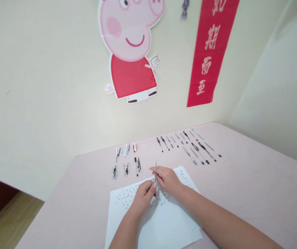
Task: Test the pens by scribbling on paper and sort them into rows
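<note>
Over a white sheet of paper marked with dark handwriting, both hands meet around a slim pen. The pen stands nearly upright in view, its thin end pointing to the wall. My left hand is closed on its lower part, thumb along the side, with a dark end showing below. My right hand is closed at the upper part, fingertips against the pen and index finger reaching across behind it. The fingers partly hide the barrel, so I cannot tell whether it is whole.
Beyond the paper, several pens and pen parts lie in rows at the right. Another group of pen parts lies at the left on the pink table. A wall with a pig cutout and a red banner rises behind.
</note>
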A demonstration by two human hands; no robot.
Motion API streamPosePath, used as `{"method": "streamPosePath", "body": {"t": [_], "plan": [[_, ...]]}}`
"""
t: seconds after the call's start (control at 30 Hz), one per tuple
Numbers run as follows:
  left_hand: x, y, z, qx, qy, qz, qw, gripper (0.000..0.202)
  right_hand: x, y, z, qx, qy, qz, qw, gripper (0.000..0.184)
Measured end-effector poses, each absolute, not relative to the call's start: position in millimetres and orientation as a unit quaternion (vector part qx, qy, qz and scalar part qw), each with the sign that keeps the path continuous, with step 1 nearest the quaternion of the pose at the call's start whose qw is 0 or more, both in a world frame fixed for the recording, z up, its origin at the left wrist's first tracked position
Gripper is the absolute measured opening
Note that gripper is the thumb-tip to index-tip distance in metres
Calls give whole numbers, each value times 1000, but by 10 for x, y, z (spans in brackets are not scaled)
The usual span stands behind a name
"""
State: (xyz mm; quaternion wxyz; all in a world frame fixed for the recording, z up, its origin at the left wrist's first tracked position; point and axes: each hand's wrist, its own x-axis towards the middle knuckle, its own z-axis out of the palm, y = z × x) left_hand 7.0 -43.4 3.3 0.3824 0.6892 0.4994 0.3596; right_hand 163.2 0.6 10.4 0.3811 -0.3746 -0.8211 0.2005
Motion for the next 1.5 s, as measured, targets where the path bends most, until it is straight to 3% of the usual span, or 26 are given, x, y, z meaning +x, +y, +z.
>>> {"method": "streamPosePath", "body": {"t": [0.2, 0.4, 0.53, 0.83, 1.5], "plan": [[71, -432, 27, 703, 500, 350, 365, 51, 1980, 6, 166, -450, -698, 291, 475, 29], [83, -430, -24, 714, 509, 342, 339, 32, 2284, -108, 180, -477, -607, 411, 485, 49], [93, -433, -52, 703, 508, 346, 358, 18, 2412, -203, 111, -475, -566, 470, 483, 50], [113, -456, 1, 701, 510, 344, 361, 14, 2441, -292, 72, -483, -565, 474, 472, 23], [232, -579, 202, 821, 437, 279, 238, 18, 2381, -318, -63, -473, -566, 510, 443, 23]]}}
